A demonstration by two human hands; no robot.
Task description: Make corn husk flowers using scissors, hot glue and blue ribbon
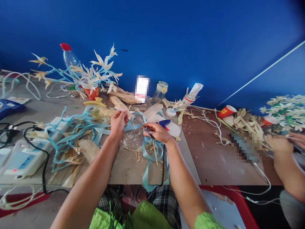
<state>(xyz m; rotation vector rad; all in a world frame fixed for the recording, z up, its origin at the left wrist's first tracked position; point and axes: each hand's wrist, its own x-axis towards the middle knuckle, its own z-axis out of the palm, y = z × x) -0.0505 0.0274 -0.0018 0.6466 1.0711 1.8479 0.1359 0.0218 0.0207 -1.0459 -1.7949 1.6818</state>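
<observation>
My left hand (118, 121) is closed in a pinch on a small pale piece of corn husk (130, 115). Just to the right, my right hand (157, 131) grips what look like small scissors with dark handles (150, 134), their thin blades (139, 123) pointing left toward the husk piece. Below that hand a thin wooden stick (155, 153) slants down; whether it is held too I cannot tell. Light blue ribbon (145, 171) hangs over the table edge beneath. Behind my left hand lie a dried corn cob (118, 103) and pale husk fibres (101, 114).
Blue-wrapped stems (59, 143) and a white power strip (33, 152) crowd the left. Husk flowers stand in a red cup (91, 93) near a plastic bottle (70, 58). A glass jar (160, 92) is at the back. A co-worker's hand (278, 143) is far right, beside a phone (245, 148).
</observation>
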